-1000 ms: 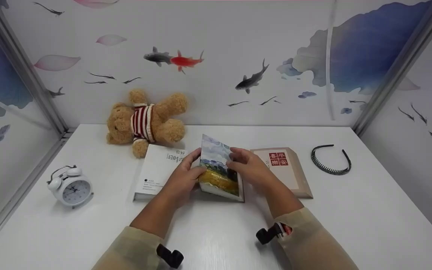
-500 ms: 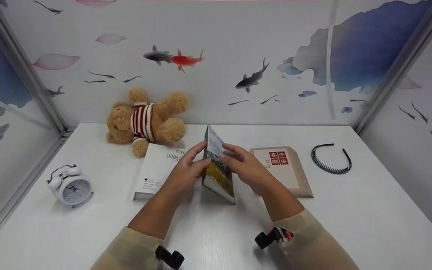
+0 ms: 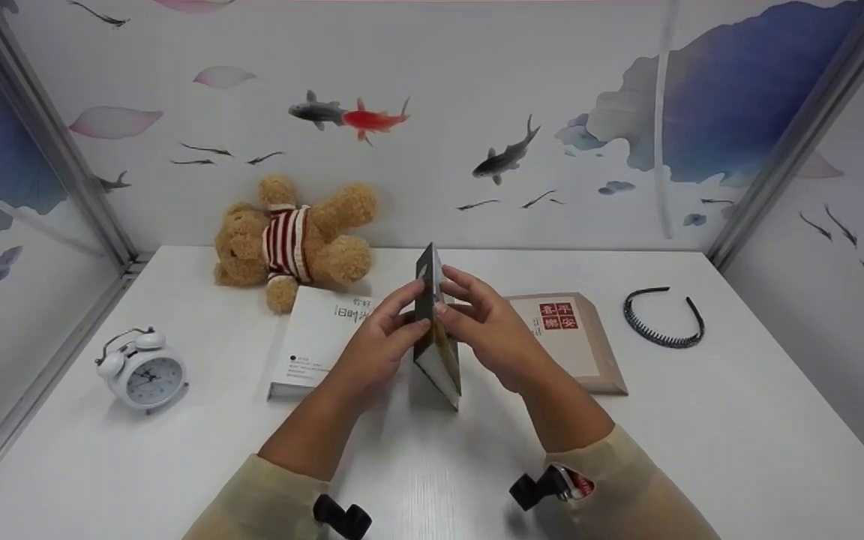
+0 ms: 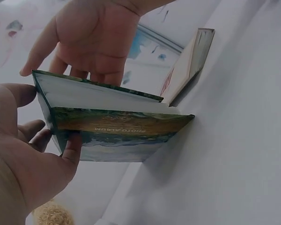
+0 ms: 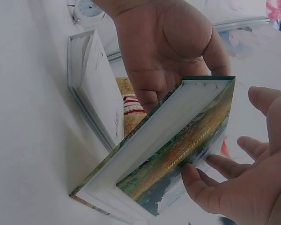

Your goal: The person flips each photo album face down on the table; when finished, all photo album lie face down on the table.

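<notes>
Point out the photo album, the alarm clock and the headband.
photo album (image 3: 439,358), head view, on the lower front cover below the fingers.
alarm clock (image 3: 151,375), head view, on the white dial.
headband (image 3: 661,341), head view, on the toothed near curve.

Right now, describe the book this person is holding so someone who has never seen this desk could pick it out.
On the white table, three books lie in a row in front of the teddy bear. The middle one, the photo album, stands on edge between the left hand and right hand. Unlike its plain white and tan neighbours, it has a painted landscape cover.
</notes>
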The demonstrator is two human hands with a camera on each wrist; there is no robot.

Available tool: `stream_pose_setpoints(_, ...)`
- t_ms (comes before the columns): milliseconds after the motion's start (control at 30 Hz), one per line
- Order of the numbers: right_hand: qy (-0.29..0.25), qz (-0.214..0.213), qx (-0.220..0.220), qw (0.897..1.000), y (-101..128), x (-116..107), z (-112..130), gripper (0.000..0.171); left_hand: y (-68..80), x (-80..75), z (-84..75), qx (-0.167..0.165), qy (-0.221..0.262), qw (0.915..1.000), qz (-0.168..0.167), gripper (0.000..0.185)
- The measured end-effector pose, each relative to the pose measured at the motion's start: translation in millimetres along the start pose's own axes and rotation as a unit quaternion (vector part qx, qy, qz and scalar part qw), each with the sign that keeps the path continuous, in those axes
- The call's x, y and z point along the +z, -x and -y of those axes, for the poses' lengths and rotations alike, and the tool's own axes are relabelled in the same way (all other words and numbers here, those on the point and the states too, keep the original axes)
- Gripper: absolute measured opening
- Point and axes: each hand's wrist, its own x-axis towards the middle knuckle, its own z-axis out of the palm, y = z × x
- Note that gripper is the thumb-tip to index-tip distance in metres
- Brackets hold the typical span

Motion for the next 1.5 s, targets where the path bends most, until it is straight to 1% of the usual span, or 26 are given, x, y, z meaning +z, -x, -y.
stream_pose_setpoints(100, -0.003, -0.010, -0.003, 1.000, -0.8, -0.7, 0.0, 0.070, 0.1, -0.5, 0.6, 0.007, 0.005, 1.0000, -0.001, 0.054)
stream_pose_setpoints(200, -0.005, -0.026, 0.005, 1.000, -2.8, -2.6, -2.2, 0.068, 0.0, -1.6, 1.9, 0.008, -0.001, 0.9999, -0.007, 0.057)
stream_pose_setpoints(367, -0.011, -0.041, 0.025, 0.999, -5.6, -7.7, -6.4, 0.066, -1.6, -1.8, 3.8, -0.002, -0.004, 1.0000, -0.009, 0.060)
stream_pose_setpoints(533, 0.000, -0.044, 0.027, 0.999, -8.1, -13.2, -10.7, 0.064, -3.2, -1.4, 8.2, -0.020, 0.008, 0.9997, -0.016, 0.064)
stream_pose_setpoints(600, -0.004, -0.038, 0.031, 0.999, -8.9, -14.9, -12.5, 0.064, -4.4, -1.8, 11.1, -0.025, 0.013, 0.9994, -0.019, 0.066)
stream_pose_setpoints(733, -0.016, -0.027, 0.048, 0.998, -10.0, -17.3, -14.9, 0.062, -5.5, -2.8, 14.9, -0.038, 0.029, 0.9985, -0.027, 0.064)
stream_pose_setpoints(800, -0.016, -0.030, 0.061, 0.998, -10.9, -18.2, -15.2, 0.061, -5.8, -3.0, 15.5, -0.052, 0.035, 0.9976, -0.029, 0.060)
stream_pose_setpoints(867, -0.014, -0.036, 0.071, 0.997, -11.7, -19.4, -15.1, 0.060, -6.0, -3.3, 16.6, -0.063, 0.045, 0.9969, -0.014, 0.056)
stream_pose_setpoints(967, -0.015, -0.045, 0.084, 0.995, -12.8, -21.6, -15.2, 0.060, -6.1, -3.5, 17.9, -0.078, 0.052, 0.9955, 0.017, 0.051)
stream_pose_setpoints(1000, -0.017, -0.045, 0.086, 0.995, -13.1, -22.5, -15.4, 0.060, -5.8, -3.6, 18.3, -0.079, 0.053, 0.9951, 0.028, 0.050)
stream_pose_setpoints(1100, -0.036, -0.043, 0.086, 0.995, -13.5, -23.9, -16.4, 0.061, -5.0, -4.2, 19.8, -0.075, 0.055, 0.9946, 0.048, 0.050)
stream_pose_setpoints(1200, -0.064, -0.040, 0.079, 0.994, -13.8, -23.2, -17.8, 0.061, -4.4, -5.5, 21.0, -0.077, 0.049, 0.9948, 0.045, 0.051)
stream_pose_setpoints(1300, -0.085, -0.035, 0.061, 0.994, -14.2, -22.2, -19.9, 0.061, -4.3, -7.1, 22.0, -0.090, 0.045, 0.9944, 0.032, 0.050)
stream_pose_setpoints(1400, -0.087, -0.042, 0.045, 0.994, -14.4, -23.5, -21.5, 0.060, -4.3, -7.1, 23.3, -0.105, 0.042, 0.9932, 0.025, 0.052)
stream_pose_setpoints(1500, -0.069, -0.058, 0.038, 0.995, -13.9, -26.7, -21.7, 0.058, -3.9, -6.2, 26.3, -0.122, 0.028, 0.9918, 0.025, 0.060)
